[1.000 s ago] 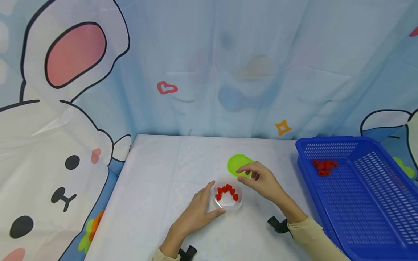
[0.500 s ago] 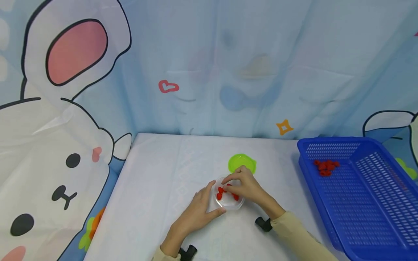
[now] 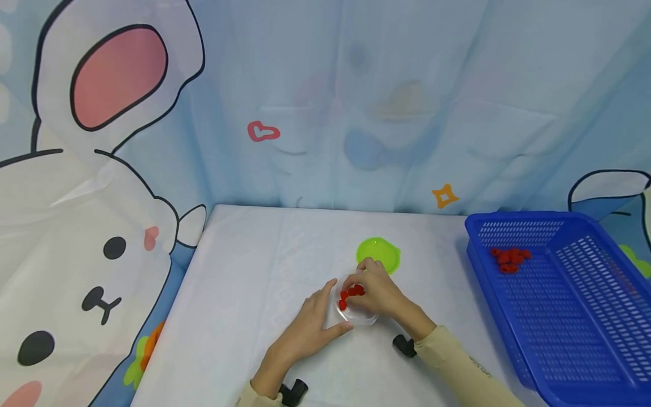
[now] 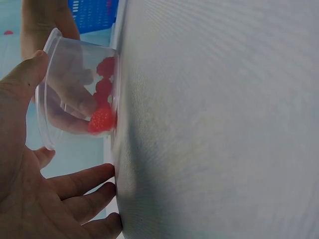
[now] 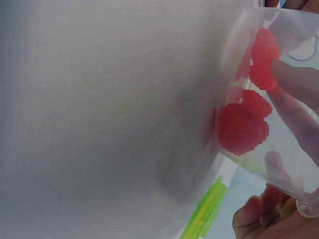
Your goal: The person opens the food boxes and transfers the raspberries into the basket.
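Observation:
A clear plastic bowl (image 3: 362, 320) stands on the white table with several red raspberries (image 3: 343, 305) on its bottom. My left hand (image 3: 307, 330) rests against its left side, fingers fairly straight, thumb and index finger touching the rim. In the left wrist view, the other fingers of that hand reach down to the tabletop. My right hand (image 3: 378, 292) is inside the bowl, its thumb and finger closed at a raspberry (image 4: 102, 119). Those fingertips show through the clear wall in the right wrist view, right at a raspberry (image 5: 264, 72).
A green lid (image 3: 381, 252) lies just behind the bowl. On the right stands a large blue basket (image 3: 569, 322) with a cluster of red raspberries (image 3: 508, 260) in its far left part. A printed curtain (image 3: 325, 113) hangs behind the table.
My right hand has come down from above the green lid into the bowl, its fingers reaching the raspberries. The left hand has stayed at the bowl's side.

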Demonstrator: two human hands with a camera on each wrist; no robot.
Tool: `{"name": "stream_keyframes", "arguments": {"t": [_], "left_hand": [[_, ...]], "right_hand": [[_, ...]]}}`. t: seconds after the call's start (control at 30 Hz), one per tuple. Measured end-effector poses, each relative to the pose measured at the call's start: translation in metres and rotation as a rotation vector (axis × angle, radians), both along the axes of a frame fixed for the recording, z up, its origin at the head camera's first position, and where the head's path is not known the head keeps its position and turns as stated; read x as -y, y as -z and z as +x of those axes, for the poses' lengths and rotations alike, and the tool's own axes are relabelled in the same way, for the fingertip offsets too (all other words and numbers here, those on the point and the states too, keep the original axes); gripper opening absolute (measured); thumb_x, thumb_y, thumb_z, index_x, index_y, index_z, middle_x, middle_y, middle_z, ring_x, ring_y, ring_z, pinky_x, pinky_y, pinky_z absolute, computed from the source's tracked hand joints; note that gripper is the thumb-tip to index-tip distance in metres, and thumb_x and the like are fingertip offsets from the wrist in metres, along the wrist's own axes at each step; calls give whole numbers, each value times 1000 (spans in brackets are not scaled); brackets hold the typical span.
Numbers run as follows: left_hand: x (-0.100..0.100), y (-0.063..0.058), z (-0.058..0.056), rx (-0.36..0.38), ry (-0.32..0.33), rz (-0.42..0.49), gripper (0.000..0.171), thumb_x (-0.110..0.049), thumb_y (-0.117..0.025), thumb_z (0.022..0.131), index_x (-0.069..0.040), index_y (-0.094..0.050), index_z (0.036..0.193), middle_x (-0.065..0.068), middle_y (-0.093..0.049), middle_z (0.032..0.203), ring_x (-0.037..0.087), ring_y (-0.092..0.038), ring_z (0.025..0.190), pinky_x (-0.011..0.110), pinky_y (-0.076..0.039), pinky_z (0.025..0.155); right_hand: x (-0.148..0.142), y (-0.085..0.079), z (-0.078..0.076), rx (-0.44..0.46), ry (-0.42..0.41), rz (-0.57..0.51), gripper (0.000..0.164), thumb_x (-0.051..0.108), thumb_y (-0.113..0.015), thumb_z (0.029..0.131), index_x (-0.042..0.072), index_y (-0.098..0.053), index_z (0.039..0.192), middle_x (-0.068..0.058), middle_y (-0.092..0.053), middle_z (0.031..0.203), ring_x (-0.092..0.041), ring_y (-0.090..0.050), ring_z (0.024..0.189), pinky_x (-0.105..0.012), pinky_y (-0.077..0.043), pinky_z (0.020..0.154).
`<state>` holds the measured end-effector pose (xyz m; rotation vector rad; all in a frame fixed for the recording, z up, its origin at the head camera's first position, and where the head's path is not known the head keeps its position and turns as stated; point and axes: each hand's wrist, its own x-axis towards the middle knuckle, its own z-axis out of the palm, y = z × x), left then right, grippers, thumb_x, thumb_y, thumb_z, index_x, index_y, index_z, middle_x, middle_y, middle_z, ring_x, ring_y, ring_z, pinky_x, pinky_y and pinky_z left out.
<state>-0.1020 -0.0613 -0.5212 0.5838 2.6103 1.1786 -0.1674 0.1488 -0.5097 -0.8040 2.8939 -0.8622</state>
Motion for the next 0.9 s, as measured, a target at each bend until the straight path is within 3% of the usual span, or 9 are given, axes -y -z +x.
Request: {"name": "stream_keyframes", "arguments": {"t": [0.6,0.9], "left_hand": [[0,-1,1,17,-5,-8,96,-59,-66,90,-23,-14,161,11,-33,157,32,-33,142,51,-34,111],[0,-2,0,12,-9,-7,95,-59,-66,90,-25,-13,161,11,-32,157,32,-32,142,53,-34,111]], "right_hand": [[1,1,3,-69,5,29,18,11,-84,73,22,-71,77,-4,-53,105,-23,-43,95,-34,-42,74],[2,-2,2,-74,-15,76,19,14,-87,74,23,-79,89,-5,-54,106,-24,-43,97,-35,-42,76]]}}
